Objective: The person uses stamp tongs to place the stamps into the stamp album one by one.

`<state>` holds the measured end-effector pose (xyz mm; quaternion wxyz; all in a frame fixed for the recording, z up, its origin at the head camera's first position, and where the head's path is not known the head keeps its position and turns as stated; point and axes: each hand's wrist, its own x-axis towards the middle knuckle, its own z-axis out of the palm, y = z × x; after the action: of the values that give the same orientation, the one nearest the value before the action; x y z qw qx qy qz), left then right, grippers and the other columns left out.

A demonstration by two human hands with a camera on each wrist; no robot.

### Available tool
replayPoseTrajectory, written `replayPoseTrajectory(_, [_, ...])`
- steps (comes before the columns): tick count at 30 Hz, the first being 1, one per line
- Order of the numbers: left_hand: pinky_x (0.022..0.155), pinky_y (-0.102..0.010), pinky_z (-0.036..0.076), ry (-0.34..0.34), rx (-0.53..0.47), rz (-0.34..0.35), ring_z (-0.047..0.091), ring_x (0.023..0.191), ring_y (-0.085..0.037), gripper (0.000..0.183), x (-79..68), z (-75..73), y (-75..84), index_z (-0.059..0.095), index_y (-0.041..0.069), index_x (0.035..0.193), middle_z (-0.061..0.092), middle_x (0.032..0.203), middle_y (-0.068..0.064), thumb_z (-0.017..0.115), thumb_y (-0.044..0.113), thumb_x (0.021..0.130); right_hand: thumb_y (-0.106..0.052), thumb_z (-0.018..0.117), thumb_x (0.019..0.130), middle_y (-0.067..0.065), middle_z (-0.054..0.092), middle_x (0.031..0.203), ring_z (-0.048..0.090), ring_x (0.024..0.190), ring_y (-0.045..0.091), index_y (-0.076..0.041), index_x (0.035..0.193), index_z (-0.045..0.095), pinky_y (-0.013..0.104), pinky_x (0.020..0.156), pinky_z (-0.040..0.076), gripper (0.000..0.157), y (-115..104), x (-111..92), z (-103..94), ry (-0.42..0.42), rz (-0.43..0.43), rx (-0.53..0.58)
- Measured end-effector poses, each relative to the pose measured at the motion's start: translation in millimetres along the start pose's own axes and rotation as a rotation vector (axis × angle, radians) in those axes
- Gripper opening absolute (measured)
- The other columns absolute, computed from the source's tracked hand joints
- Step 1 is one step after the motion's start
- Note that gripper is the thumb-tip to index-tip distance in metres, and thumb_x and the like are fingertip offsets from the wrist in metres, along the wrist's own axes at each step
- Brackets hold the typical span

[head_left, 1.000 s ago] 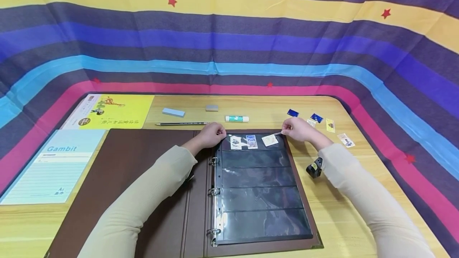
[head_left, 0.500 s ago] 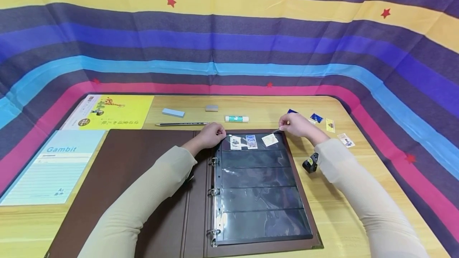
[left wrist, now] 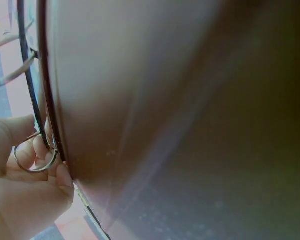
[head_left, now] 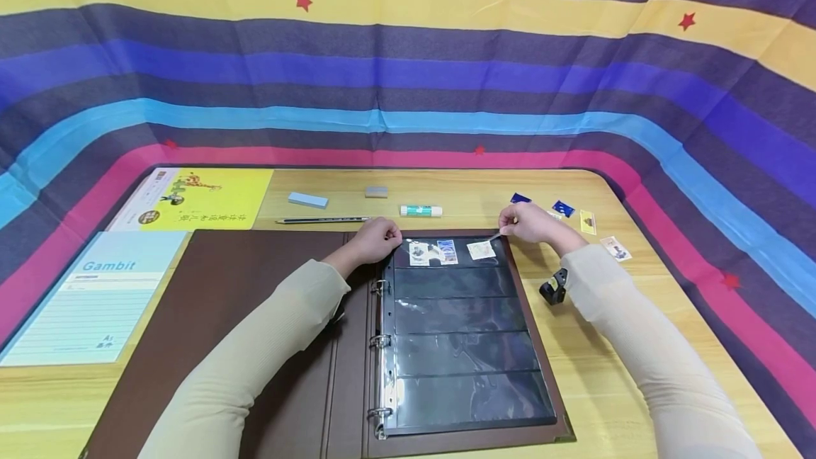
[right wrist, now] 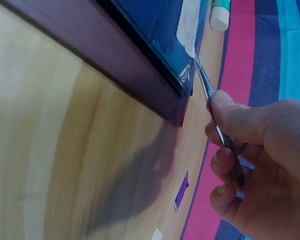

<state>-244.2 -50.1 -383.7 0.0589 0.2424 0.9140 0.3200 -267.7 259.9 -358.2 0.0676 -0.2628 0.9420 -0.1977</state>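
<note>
My right hand [head_left: 528, 222] holds metal tweezers [right wrist: 217, 117] between thumb and fingers. Their tips meet a pale stamp [head_left: 481, 250] lying slightly tilted at the right end of the top strip of a black stamp album page [head_left: 455, 316]. Two more stamps, a whitish stamp [head_left: 418, 254] and a blue-purple stamp [head_left: 448, 252], sit further left in that strip. At the page's top left corner, my left hand [head_left: 375, 240] pinches the edge with thumb and fingers, close to a binder ring [left wrist: 35, 170] in the left wrist view. The page lies in an open brown ring binder [head_left: 274, 317].
Right of the binder lie several loose stamps, among them a yellow stamp [head_left: 587, 222] and a blue stamp [head_left: 563, 209]. Behind it are a glue stick [head_left: 421, 211], a pencil [head_left: 321, 220] and an eraser [head_left: 376, 192]. A notebook [head_left: 89, 296] and yellow book [head_left: 217, 197] lie left.
My right hand first shifted left with the tweezers, then slightly back right. The pale stamp has turned more level and moved a little right. My left hand stays at the page corner.
</note>
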Motion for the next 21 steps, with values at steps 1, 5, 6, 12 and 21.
replayPoseTrajectory(1, [0.095,-0.040,0.009,0.001,0.001,-0.001,0.040,0.053,-0.014,0.021,0.0,0.0,0.1,0.048,0.008,0.060,0.038,0.050,0.003,0.046,0.007,0.081,-0.004,0.058,0.075,0.000,0.049,0.062,0.043,0.060,0.017,-0.009,0.064,0.054,0.031,0.056,0.034,0.013,1.7,0.5,-0.4,-0.006,-0.006,0.021])
replayPoseTrajectory(5, [0.095,-0.040,0.007,0.004,0.005,-0.013,0.043,0.058,-0.013,0.017,0.2,0.5,-0.5,0.051,0.008,0.065,0.043,0.054,0.003,0.046,0.009,0.082,-0.011,0.059,0.076,-0.001,0.049,0.062,0.042,0.058,0.016,-0.012,0.064,0.054,0.029,0.054,0.032,0.013,10.2,2.8,0.1,0.001,-0.082,0.128])
replayPoseTrajectory(6, [0.095,-0.040,0.007,0.004,0.006,-0.015,0.044,0.058,-0.013,0.017,0.2,0.8,-0.8,0.052,0.008,0.066,0.044,0.055,0.002,0.046,0.009,0.082,-0.011,0.059,0.076,0.000,0.049,0.063,0.042,0.059,0.016,-0.012,0.064,0.055,0.029,0.054,0.033,0.012,9.5,2.8,-0.3,-0.005,-0.074,0.145])
replayPoseTrajectory(12, [0.095,-0.040,0.009,0.008,0.009,-0.010,0.042,0.055,-0.014,0.021,0.7,1.7,-1.8,0.050,0.008,0.062,0.040,0.050,0.002,0.046,0.010,0.083,0.001,0.055,0.076,0.003,0.048,0.067,0.041,0.063,0.016,-0.004,0.067,0.054,0.029,0.058,0.033,0.009,1.1,3.4,-1.8,-0.079,-0.014,0.161])
replayPoseTrajectory(21, [0.095,-0.041,0.008,0.003,0.008,-0.017,0.046,0.061,-0.012,0.016,2.5,2.2,-3.8,0.056,0.008,0.069,0.047,0.057,0.002,0.047,0.009,0.082,-0.002,0.053,0.078,0.005,0.048,0.069,0.041,0.062,0.017,-0.001,0.074,0.054,0.029,0.056,0.033,0.004,1.6,2.1,-1.9,-0.065,0.030,0.150])
